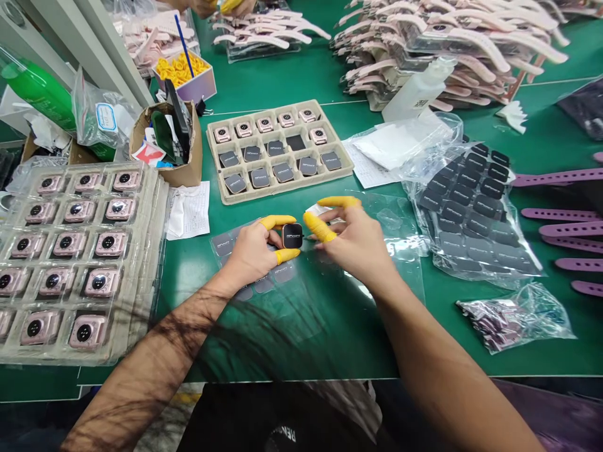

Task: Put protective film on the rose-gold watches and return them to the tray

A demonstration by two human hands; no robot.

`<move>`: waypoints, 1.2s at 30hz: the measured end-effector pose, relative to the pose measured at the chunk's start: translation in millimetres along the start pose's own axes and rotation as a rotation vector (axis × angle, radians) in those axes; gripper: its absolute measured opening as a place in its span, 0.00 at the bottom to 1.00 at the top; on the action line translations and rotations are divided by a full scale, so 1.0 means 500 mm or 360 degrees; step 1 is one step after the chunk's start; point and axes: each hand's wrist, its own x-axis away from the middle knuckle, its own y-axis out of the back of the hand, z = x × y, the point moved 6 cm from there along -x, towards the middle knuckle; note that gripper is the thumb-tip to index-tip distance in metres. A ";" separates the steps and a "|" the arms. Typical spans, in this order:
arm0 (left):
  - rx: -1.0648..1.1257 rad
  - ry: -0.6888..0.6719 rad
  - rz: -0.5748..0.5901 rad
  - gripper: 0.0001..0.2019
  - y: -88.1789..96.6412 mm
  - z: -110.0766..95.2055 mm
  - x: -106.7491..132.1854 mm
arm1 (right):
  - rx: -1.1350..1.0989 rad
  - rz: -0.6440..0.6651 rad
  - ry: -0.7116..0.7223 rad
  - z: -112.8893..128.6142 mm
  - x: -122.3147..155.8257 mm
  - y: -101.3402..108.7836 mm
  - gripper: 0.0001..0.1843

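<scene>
My left hand (258,246) pinches a small black square watch body (293,236) between thumb and forefinger, both in yellow finger cots. My right hand (351,235), also in yellow cots, is just right of it, with thumb and forefinger closed on a thin clear film (316,209) at the watch's edge. Both hands hover over a transparent sheet (264,276) carrying dark square screen stickers on the green table. A beige tray (279,150) behind the hands holds pink watch bodies in its back row and black-faced ones in front.
Clear blister trays of pink watch bodies (75,251) are stacked at the left. A plastic bag of black sticker sheets (471,201) lies at the right, purple straps (560,226) beyond it. A cardboard box (169,147), a white bottle (417,94) and piles of pink straps (452,44) stand behind.
</scene>
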 end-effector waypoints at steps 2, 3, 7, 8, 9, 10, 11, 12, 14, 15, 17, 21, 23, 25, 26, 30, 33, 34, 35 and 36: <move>0.0170 0.0064 0.0016 0.29 -0.003 0.005 0.000 | 0.0205 -0.0268 0.0119 0.012 0.004 0.021 0.15; 0.0309 0.0094 0.0012 0.30 -0.003 0.007 0.001 | 0.0236 -0.0338 0.0190 0.019 0.009 0.022 0.13; 0.0921 0.0020 -0.0287 0.33 0.031 -0.004 -0.002 | 0.0431 -0.0056 0.0574 0.041 0.044 -0.055 0.10; 0.0972 -0.0035 -0.0376 0.32 0.047 -0.010 -0.009 | 0.0592 0.0087 0.0711 0.045 0.056 -0.086 0.09; 0.0948 -0.0086 -0.0433 0.32 0.063 -0.019 -0.021 | 0.0777 0.0207 0.0885 0.050 0.070 -0.116 0.09; 0.0840 -0.0127 -0.0459 0.32 0.078 -0.031 -0.041 | 0.0949 0.0277 0.1053 0.054 0.083 -0.140 0.10; 0.0646 -0.0157 -0.0476 0.31 0.092 -0.044 -0.067 | 0.1099 0.0318 0.1196 0.056 0.093 -0.159 0.10; 0.0375 -0.0188 -0.0481 0.30 0.104 -0.059 -0.100 | 0.1209 0.0329 0.1301 0.058 0.099 -0.172 0.12; -0.0252 -0.0239 -0.0530 0.26 0.121 -0.091 -0.183 | 0.1306 0.0331 0.1388 0.061 0.102 -0.181 0.15; -0.0536 -0.0275 -0.0511 0.23 0.120 -0.107 -0.229 | 0.1316 0.0333 0.1393 0.063 0.100 -0.180 0.16; -0.0689 -0.0287 -0.0524 0.22 0.118 -0.125 -0.318 | 0.1319 0.0322 0.1390 0.067 0.098 -0.175 0.18; -0.0797 -0.0200 -0.0507 0.16 0.099 -0.137 -0.441 | 0.1337 0.0273 0.1429 0.073 0.096 -0.168 0.18; -0.0824 -0.0234 -0.0474 0.15 0.089 -0.146 -0.471 | 0.1348 0.0252 0.1455 0.071 0.092 -0.172 0.18; -0.0831 -0.0339 -0.0407 0.14 0.073 -0.162 -0.491 | 0.1362 0.0219 0.1461 0.066 0.086 -0.177 0.18; -0.0838 -0.0381 -0.0356 0.13 0.060 -0.171 -0.500 | 0.1367 0.0201 0.1458 0.063 0.083 -0.179 0.17; -0.0881 -0.0393 -0.0108 0.20 -0.010 -0.195 -0.536 | 0.1336 0.0214 0.1453 0.054 0.075 -0.180 0.17; -0.0867 -0.0356 -0.0020 0.24 -0.050 -0.204 -0.549 | 0.1298 0.0255 0.1450 0.055 0.077 -0.174 0.19; -0.0849 -0.0353 -0.0006 0.24 -0.055 -0.206 -0.546 | 0.1292 0.0266 0.1452 0.056 0.078 -0.172 0.20; -0.0824 -0.0358 0.0001 0.24 -0.057 -0.206 -0.540 | 0.1285 0.0278 0.1455 0.058 0.079 -0.171 0.20; -0.0793 -0.0374 0.0001 0.24 -0.055 -0.206 -0.530 | 0.1279 0.0287 0.1455 0.060 0.080 -0.170 0.19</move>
